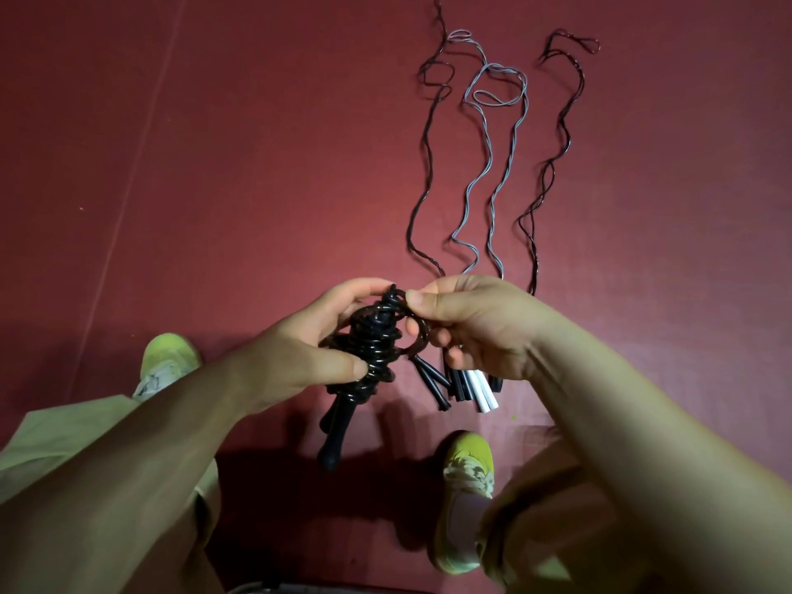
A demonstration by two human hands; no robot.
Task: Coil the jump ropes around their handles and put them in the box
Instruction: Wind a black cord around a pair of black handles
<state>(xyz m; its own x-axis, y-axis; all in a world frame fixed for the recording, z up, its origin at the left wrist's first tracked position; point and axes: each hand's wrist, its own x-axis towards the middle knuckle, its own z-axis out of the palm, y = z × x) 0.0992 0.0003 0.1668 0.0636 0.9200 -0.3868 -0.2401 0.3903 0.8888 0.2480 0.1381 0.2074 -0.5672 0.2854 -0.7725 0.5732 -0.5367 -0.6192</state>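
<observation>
- Coiled black jump rope (372, 340) — one. Held in the air between both hands above the red floor (240, 165); cord wound in loops around its two black handles (336, 426). Long axis near vertical in the view, handle ends pointing down toward the person's feet.
- Left hand (300, 340) — fingers and thumb curled around the wound bundle, thumb pressed on the lower loops.
- Right hand (467, 323) — thumb and forefinger pinch the free loop of cord at the top of the bundle.
- Loose jump ropes on the floor — three: one dark rope (424, 165) at left, one grey rope (493, 165) in the middle, one dark rope (553, 165) at right. Each lies doubled and wavy, running lengthwise away from the person, folded ends far off.
- Loose handles (467, 388) — clustered beneath the right hand, black and white, partly hidden; exact count cannot be told.
- Yellow-green shoes — two: left shoe (165, 366), right shoe (465, 486).
</observation>
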